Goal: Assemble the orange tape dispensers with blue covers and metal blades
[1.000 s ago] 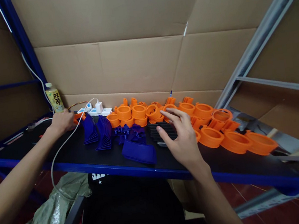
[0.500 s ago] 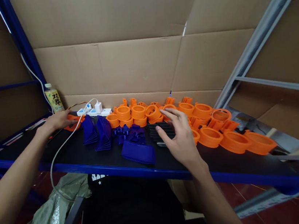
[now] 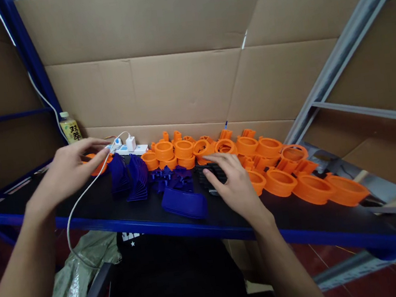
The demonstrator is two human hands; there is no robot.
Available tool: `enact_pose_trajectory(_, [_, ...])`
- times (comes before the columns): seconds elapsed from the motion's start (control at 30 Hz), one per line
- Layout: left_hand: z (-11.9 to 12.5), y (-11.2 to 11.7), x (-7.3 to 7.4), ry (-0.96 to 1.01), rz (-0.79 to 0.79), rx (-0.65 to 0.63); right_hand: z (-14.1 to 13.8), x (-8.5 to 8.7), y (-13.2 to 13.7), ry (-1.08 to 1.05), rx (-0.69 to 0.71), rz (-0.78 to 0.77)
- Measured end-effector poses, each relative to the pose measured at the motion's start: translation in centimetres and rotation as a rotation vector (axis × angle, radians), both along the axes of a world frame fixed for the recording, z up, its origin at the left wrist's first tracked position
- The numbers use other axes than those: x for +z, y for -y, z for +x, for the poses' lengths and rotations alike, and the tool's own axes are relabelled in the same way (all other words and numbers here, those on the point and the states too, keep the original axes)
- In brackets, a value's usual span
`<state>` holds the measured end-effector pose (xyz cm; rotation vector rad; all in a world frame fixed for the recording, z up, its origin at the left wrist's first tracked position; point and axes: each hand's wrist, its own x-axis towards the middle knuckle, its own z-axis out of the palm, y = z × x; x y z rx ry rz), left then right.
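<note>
My left hand point(image 3: 72, 166) is raised over the left part of the bench, fingers stretched out and nothing in them. Behind its fingers an orange piece point(image 3: 99, 167) partly shows. My right hand point(image 3: 232, 183) hovers with fingers apart over a stack of black ribbed parts point(image 3: 205, 176), which it partly hides; whether it touches them I cannot tell. Many orange ring-shaped parts point(image 3: 280, 180) stand in rows along the bench. Two fanned stacks of thin blue pieces point(image 3: 138, 177), small blue parts point(image 3: 172, 177) and a curved blue plate stack point(image 3: 184, 203) lie between my hands.
A white power strip point(image 3: 139, 149) with a plugged charger point(image 3: 130, 143) sits at the back. Its white cable point(image 3: 80, 198) hangs over the bench's blue front edge point(image 3: 150, 227). A yellow-labelled bottle point(image 3: 70, 128) stands back left. Cardboard point(image 3: 182, 87) walls the rear.
My left hand has lifted off the orange piece and come nearer and to the right. The right hand has shifted slightly left and down over the black parts.
</note>
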<state>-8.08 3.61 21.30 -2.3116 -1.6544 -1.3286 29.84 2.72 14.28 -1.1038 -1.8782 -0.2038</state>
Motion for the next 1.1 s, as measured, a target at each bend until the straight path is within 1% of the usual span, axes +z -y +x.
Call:
enact_pose_trajectory(0.1, [3.7,1.7,-1.0,0.066,-0.059,-0.179,-0.8,0.4,-0.7,0.085,0.017,-0.053])
enact_pose_trajectory(0.17, [5.5,1.9,-1.7,0.017,-0.123,-0.270,-1.6,1.3,-1.5,0.166,0.035,-0.081])
enact_pose_trajectory(0.23, [6.6,1.8,-2.4,-0.024,-0.198,-0.342,-2.8,2.5,-2.7,0.258,0.063,-0.090])
enact_pose_trajectory(0.3, [7.2,1.5,-2.9,-0.034,-0.244,-0.388,-4.4,3.8,-4.2,0.354,0.087,-0.090])
enact_pose_trajectory(0.4, [7.2,1.0,-3.4,-0.030,-0.264,-0.413,-7.1,5.0,-7.1,0.510,0.086,-0.088])
enact_pose_trajectory(0.5, [6.7,0.7,-3.6,-0.014,-0.268,-0.408,-9.2,5.2,-10.6,0.657,0.024,-0.126])
enact_pose_trajectory(0.57, [6.4,0.4,-3.6,-0.002,-0.266,-0.392,-9.7,5.0,-12.6,0.708,-0.019,-0.171])
enact_pose_trajectory(0.67, [6.1,0.3,-3.6,0.008,-0.256,-0.371,-9.5,4.6,-14.7,0.720,-0.037,-0.202])
enact_pose_trajectory(0.77, [6.0,0.2,-3.6,0.008,-0.255,-0.377,-8.6,4.5,-15.4,0.726,-0.037,-0.213])
enact_pose_trajectory(0.9, [6.1,0.1,-3.7,-0.014,-0.258,-0.375,-7.9,4.5,-15.4,0.744,-0.030,-0.216])
enact_pose_trajectory(1.0, [6.0,0.1,-3.7,-0.031,-0.253,-0.382,-8.1,4.6,-15.2,0.767,-0.022,-0.217])
enact_pose_trajectory(1.1, [5.9,0.1,-3.5,-0.033,-0.240,-0.373,-9.0,4.9,-14.9,0.767,-0.020,-0.195])
